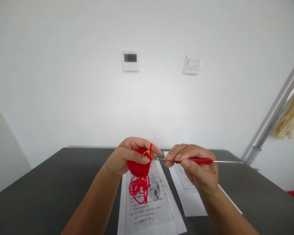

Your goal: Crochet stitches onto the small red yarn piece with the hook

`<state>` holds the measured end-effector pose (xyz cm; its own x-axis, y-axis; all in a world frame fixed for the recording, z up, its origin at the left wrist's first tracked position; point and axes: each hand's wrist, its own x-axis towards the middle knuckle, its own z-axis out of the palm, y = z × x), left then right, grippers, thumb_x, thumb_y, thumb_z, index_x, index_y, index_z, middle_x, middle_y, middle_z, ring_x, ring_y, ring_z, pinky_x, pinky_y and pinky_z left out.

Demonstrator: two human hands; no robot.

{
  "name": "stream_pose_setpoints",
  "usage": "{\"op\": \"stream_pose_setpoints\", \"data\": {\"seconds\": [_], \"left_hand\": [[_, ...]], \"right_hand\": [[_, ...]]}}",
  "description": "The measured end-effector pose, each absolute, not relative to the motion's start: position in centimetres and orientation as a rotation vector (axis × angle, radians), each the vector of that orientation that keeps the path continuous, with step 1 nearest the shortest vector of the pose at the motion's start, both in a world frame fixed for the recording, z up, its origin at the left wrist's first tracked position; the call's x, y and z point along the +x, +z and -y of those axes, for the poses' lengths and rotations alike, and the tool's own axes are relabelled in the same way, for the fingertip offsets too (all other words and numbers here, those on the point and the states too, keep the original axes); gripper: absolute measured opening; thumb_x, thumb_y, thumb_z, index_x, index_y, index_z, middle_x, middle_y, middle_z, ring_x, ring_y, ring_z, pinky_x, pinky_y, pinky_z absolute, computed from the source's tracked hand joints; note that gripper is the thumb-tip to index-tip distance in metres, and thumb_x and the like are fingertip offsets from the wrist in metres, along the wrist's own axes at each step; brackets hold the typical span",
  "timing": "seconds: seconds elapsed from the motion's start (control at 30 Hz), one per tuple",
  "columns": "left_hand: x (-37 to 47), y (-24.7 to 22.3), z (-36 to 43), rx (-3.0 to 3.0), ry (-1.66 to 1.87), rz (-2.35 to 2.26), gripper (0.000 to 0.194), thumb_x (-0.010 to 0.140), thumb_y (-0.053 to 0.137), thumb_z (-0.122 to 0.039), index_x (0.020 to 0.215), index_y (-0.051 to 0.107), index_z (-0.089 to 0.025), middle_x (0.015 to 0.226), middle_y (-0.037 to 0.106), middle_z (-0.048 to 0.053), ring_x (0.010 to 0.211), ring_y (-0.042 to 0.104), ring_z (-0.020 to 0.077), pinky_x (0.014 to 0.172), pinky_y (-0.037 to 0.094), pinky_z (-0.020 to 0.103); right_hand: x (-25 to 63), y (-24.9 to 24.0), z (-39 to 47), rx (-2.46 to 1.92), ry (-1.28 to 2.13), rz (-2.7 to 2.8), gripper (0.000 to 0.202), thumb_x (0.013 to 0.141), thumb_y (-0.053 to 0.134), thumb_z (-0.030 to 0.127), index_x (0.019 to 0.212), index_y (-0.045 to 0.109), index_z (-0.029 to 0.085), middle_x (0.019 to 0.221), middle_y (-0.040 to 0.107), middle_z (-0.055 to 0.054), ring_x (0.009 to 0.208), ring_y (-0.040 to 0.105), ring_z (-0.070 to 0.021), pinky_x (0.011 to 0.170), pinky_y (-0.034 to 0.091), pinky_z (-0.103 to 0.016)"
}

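Observation:
My left hand pinches a round red crochet piece between thumb and fingers. A small yellow stitch marker sits at the piece's upper edge. One strand of red yarn passes over my left index finger. Below the piece hangs a loose tangle of red yarn. My right hand grips a crochet hook with a red handle and metal shaft at both ends. The hook lies nearly level, and its left tip meets the edge of the piece by my left thumb. The exact stitch there is too small to make out.
Two printed sheets lie on the dark table: one sheet under the yarn, another sheet beneath my right hand. A white wall stands behind. At right are a slanted metal pole and a hanging yellowish glove.

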<state>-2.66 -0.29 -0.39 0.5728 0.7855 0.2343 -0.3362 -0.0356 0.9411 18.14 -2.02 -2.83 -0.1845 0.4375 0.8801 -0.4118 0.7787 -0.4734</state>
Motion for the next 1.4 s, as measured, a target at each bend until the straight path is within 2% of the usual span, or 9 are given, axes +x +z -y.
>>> {"op": "stream_pose_setpoints", "data": {"seconds": [0.2, 0.33, 0.5, 0.6, 0.67, 0.83, 1.0, 1.23, 1.4], "left_hand": [[-2.7, -0.4, 0.8, 1.554, 1.048, -0.476, 0.015, 0.068, 0.087, -0.021, 0.081, 0.081, -0.017, 0.07, 0.07, 0.002, 0.063, 0.057, 0.0116, 0.06, 0.043, 0.024], [-2.3, -0.6, 0.8, 1.502, 0.963, -0.449, 0.017, 0.068, 0.087, -0.023, 0.081, 0.078, -0.016, 0.071, 0.07, 0.001, 0.063, 0.058, 0.0107, 0.061, 0.043, 0.023], [-1.9, -0.8, 0.5, 1.373, 0.84, -0.456, 0.027, 0.063, 0.09, -0.026, 0.084, 0.077, -0.014, 0.073, 0.073, 0.003, 0.061, 0.062, 0.0106, 0.06, 0.045, 0.021], [-1.6, -0.8, 0.4, 1.311, 0.823, -0.439, 0.03, 0.063, 0.091, -0.024, 0.088, 0.078, -0.014, 0.078, 0.076, 0.005, 0.066, 0.067, 0.0129, 0.066, 0.05, 0.023], [-1.3, -0.9, 0.4, 1.299, 0.848, -0.453, 0.031, 0.063, 0.09, -0.023, 0.091, 0.078, -0.015, 0.079, 0.077, 0.006, 0.068, 0.069, 0.0132, 0.069, 0.051, 0.024], [-0.8, -1.1, 0.5, 1.288, 0.944, -0.508, 0.032, 0.066, 0.09, -0.028, 0.093, 0.078, -0.015, 0.079, 0.077, 0.006, 0.065, 0.067, 0.0129, 0.065, 0.049, 0.024], [-0.4, -1.1, 0.4, 1.306, 1.039, -0.501, 0.021, 0.067, 0.088, -0.025, 0.082, 0.078, -0.015, 0.075, 0.075, 0.003, 0.066, 0.065, 0.0124, 0.067, 0.049, 0.025], [-0.3, -1.1, 0.3, 1.243, 0.978, -0.436, 0.024, 0.064, 0.09, -0.021, 0.084, 0.079, -0.014, 0.077, 0.077, 0.005, 0.069, 0.067, 0.0134, 0.073, 0.051, 0.027], [-0.2, -1.1, 0.3, 1.311, 1.046, -0.508, 0.024, 0.065, 0.089, -0.023, 0.086, 0.08, -0.015, 0.077, 0.078, 0.005, 0.073, 0.068, 0.0145, 0.077, 0.052, 0.028]], "right_hand": [[17.7, -2.7, 1.8, -0.019, 0.897, 1.467, 0.007, 0.089, 0.075, 0.023, 0.094, 0.08, 0.022, 0.086, 0.082, -0.005, 0.067, 0.076, -0.0164, 0.059, 0.067, -0.028], [17.5, -3.1, 2.0, -0.038, 0.815, 1.445, 0.008, 0.091, 0.073, 0.024, 0.096, 0.08, 0.023, 0.085, 0.081, -0.004, 0.067, 0.076, -0.0167, 0.057, 0.066, -0.028], [18.3, -3.1, 2.1, -0.02, 0.053, 1.776, 0.021, 0.093, 0.065, 0.012, 0.11, 0.076, 0.018, 0.096, 0.081, -0.013, 0.088, 0.078, -0.0223, 0.071, 0.068, -0.036], [19.0, -2.6, 2.0, -0.031, -0.398, 1.892, 0.025, 0.089, 0.067, 0.008, 0.112, 0.074, 0.015, 0.092, 0.08, -0.014, 0.085, 0.077, -0.0219, 0.071, 0.067, -0.034], [19.2, -2.4, 1.8, -0.082, -0.512, 1.893, 0.028, 0.086, 0.07, 0.007, 0.113, 0.072, 0.018, 0.089, 0.08, -0.011, 0.08, 0.077, -0.0214, 0.066, 0.067, -0.033], [19.4, -2.1, 1.8, -0.14, -0.449, 1.912, 0.033, 0.082, 0.07, 0.001, 0.111, 0.07, 0.016, 0.091, 0.078, -0.011, 0.078, 0.073, -0.0206, 0.064, 0.065, -0.033], [19.7, -2.2, 1.5, -0.141, -0.547, 1.914, 0.039, 0.082, 0.07, 0.002, 0.119, 0.069, 0.017, 0.09, 0.079, -0.01, 0.078, 0.073, -0.0207, 0.065, 0.065, -0.033], [20.3, -3.2, 0.8, -0.147, -0.714, 1.939, 0.04, 0.087, 0.069, 0.007, 0.126, 0.068, 0.013, 0.107, 0.08, -0.016, 0.1, 0.075, -0.0267, 0.075, 0.068, -0.039], [19.4, -2.6, 1.0, -0.211, -0.507, 1.913, 0.041, 0.087, 0.07, 0.007, 0.126, 0.067, 0.022, 0.108, 0.081, -0.011, 0.096, 0.077, -0.0253, 0.075, 0.067, -0.04]]}}
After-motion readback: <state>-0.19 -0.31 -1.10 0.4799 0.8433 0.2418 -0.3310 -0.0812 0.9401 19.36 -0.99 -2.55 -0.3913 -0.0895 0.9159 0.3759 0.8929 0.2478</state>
